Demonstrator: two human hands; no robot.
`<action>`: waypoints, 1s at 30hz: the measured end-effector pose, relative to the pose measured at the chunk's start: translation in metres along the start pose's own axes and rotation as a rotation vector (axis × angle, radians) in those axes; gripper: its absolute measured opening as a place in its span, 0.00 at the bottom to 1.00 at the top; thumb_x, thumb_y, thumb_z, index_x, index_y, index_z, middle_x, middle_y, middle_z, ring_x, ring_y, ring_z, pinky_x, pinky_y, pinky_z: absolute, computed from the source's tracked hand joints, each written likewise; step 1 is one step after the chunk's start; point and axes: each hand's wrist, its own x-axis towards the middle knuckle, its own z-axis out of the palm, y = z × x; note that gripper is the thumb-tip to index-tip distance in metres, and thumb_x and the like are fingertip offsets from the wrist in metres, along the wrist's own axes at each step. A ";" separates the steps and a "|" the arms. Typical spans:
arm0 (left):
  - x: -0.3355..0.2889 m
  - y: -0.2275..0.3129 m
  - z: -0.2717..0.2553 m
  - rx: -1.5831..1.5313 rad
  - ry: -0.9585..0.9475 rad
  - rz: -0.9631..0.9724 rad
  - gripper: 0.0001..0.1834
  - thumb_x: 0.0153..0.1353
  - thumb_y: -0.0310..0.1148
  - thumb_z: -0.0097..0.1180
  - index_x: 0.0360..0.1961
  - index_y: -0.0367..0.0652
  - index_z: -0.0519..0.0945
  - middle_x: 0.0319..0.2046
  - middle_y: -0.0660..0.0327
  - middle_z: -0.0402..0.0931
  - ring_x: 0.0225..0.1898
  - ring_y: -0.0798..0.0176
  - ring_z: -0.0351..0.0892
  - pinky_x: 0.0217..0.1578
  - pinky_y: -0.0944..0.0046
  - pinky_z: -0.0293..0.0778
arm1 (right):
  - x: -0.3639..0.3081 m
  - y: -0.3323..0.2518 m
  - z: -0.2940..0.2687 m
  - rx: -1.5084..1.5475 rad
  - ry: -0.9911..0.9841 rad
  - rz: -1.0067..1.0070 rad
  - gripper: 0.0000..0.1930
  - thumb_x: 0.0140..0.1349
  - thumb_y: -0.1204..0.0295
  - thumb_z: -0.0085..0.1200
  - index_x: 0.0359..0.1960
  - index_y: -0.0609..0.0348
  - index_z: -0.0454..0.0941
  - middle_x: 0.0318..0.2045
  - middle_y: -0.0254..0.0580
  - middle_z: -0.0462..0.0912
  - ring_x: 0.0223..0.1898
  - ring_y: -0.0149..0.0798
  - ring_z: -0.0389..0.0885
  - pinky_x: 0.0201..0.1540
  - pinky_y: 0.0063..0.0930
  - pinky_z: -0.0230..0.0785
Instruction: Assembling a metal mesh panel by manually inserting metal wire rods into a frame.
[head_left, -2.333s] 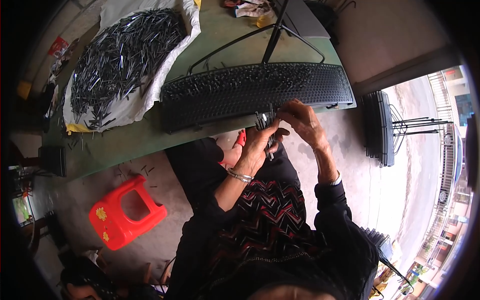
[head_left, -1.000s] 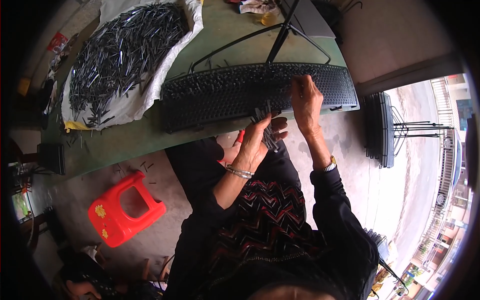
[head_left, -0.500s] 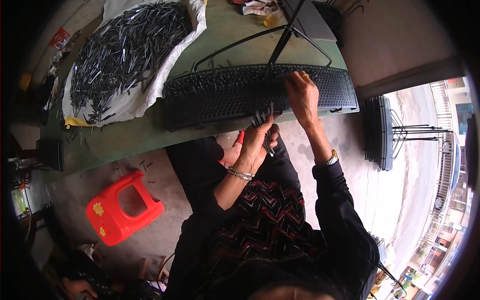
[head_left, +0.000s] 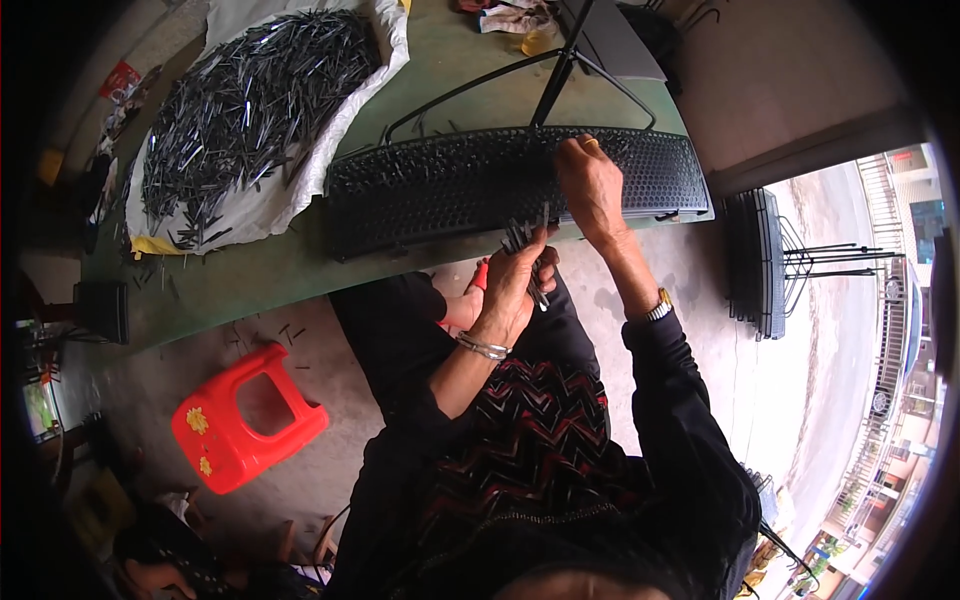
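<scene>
Across the table edge lies a long black perforated panel (head_left: 440, 210), with a black metal frame (head_left: 552, 90) rising behind it. Many small dark tips stud its far-left stretch; the right end shows open holes. My left hand (head_left: 510, 283) is closed around a bundle of thin dark strips (head_left: 520, 236), just below the panel's near edge. Over the panel's right half, my right hand (head_left: 592, 190) has its fingers pinched together close to the holes. Whatever sits in that pinch is hidden by the fingers. A heap of similar strips (head_left: 250, 110) fills a white sack at left.
The green table (head_left: 230, 290) bears the white sack (head_left: 300, 205) and, farther back, a yellowish cup (head_left: 538, 42). A red plastic stool (head_left: 245, 465) is on the floor at left. Stacked black racks (head_left: 755, 265) stand at right, beside a bright doorway. Part of another person (head_left: 155, 570) shows lower left.
My right hand has shifted slightly to the left and nearer the far side of the panel, still pinched. The left hand keeps its bundle in nearly the same place.
</scene>
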 end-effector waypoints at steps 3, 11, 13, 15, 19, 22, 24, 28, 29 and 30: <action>-0.002 0.001 0.001 0.014 0.015 0.025 0.15 0.61 0.40 0.61 0.38 0.38 0.78 0.20 0.62 0.73 0.16 0.73 0.65 0.15 0.74 0.59 | -0.003 -0.001 0.001 -0.030 0.042 0.037 0.03 0.57 0.72 0.54 0.32 0.55 0.77 0.31 0.44 0.75 0.32 0.51 0.78 0.32 0.42 0.71; -0.006 0.003 0.002 0.074 0.020 0.057 0.16 0.61 0.42 0.60 0.39 0.39 0.78 0.20 0.63 0.74 0.16 0.75 0.65 0.14 0.74 0.58 | -0.010 0.001 -0.009 -0.116 -0.002 0.132 0.06 0.59 0.68 0.55 0.34 0.53 0.81 0.32 0.41 0.76 0.32 0.48 0.79 0.34 0.39 0.72; -0.006 0.004 0.002 0.086 0.012 0.055 0.16 0.61 0.42 0.60 0.39 0.39 0.79 0.21 0.62 0.74 0.16 0.75 0.65 0.14 0.74 0.57 | -0.016 -0.003 -0.013 -0.043 0.032 0.126 0.07 0.59 0.67 0.56 0.36 0.54 0.81 0.34 0.42 0.77 0.33 0.47 0.79 0.35 0.38 0.71; -0.007 0.005 0.002 0.098 0.006 0.054 0.16 0.61 0.42 0.60 0.39 0.39 0.79 0.21 0.62 0.75 0.16 0.75 0.65 0.14 0.75 0.57 | -0.022 -0.005 -0.019 0.033 0.066 0.118 0.09 0.59 0.66 0.56 0.37 0.55 0.81 0.35 0.43 0.77 0.33 0.47 0.78 0.36 0.37 0.71; -0.013 0.010 0.008 0.145 0.007 0.071 0.15 0.62 0.42 0.59 0.38 0.40 0.78 0.23 0.60 0.77 0.16 0.75 0.66 0.14 0.75 0.57 | -0.031 -0.003 -0.035 0.420 -0.290 0.146 0.11 0.59 0.67 0.56 0.38 0.60 0.80 0.32 0.45 0.78 0.34 0.42 0.79 0.37 0.33 0.70; -0.013 0.009 0.009 0.192 0.008 0.059 0.15 0.62 0.42 0.58 0.39 0.40 0.78 0.25 0.58 0.79 0.17 0.75 0.68 0.14 0.75 0.57 | -0.032 -0.004 -0.046 0.688 -0.528 0.166 0.09 0.59 0.71 0.54 0.35 0.64 0.79 0.27 0.43 0.76 0.31 0.35 0.78 0.35 0.29 0.68; -0.013 0.009 0.009 0.219 0.000 0.035 0.14 0.63 0.41 0.58 0.39 0.40 0.78 0.26 0.57 0.80 0.17 0.75 0.68 0.14 0.76 0.57 | -0.033 0.006 -0.047 0.668 -0.595 0.066 0.08 0.58 0.72 0.55 0.35 0.65 0.79 0.25 0.43 0.76 0.30 0.33 0.76 0.34 0.28 0.67; -0.013 0.007 0.009 0.259 -0.051 0.036 0.13 0.63 0.40 0.56 0.39 0.41 0.77 0.28 0.56 0.81 0.18 0.75 0.70 0.14 0.76 0.58 | -0.031 0.013 -0.048 0.636 -0.706 0.081 0.08 0.58 0.73 0.55 0.35 0.64 0.78 0.25 0.43 0.75 0.29 0.31 0.75 0.33 0.26 0.66; -0.013 0.007 0.009 0.241 -0.065 0.035 0.12 0.64 0.40 0.56 0.39 0.41 0.77 0.28 0.56 0.81 0.18 0.75 0.71 0.14 0.76 0.58 | -0.031 0.012 -0.050 0.626 -0.646 -0.008 0.08 0.58 0.72 0.55 0.35 0.65 0.78 0.25 0.42 0.76 0.29 0.30 0.75 0.33 0.25 0.66; -0.013 0.009 0.009 0.241 -0.063 0.035 0.12 0.64 0.40 0.56 0.39 0.41 0.77 0.28 0.56 0.81 0.18 0.75 0.71 0.14 0.76 0.58 | -0.032 0.010 -0.052 0.615 -0.586 -0.096 0.08 0.59 0.72 0.55 0.34 0.65 0.78 0.24 0.40 0.76 0.29 0.29 0.75 0.33 0.24 0.67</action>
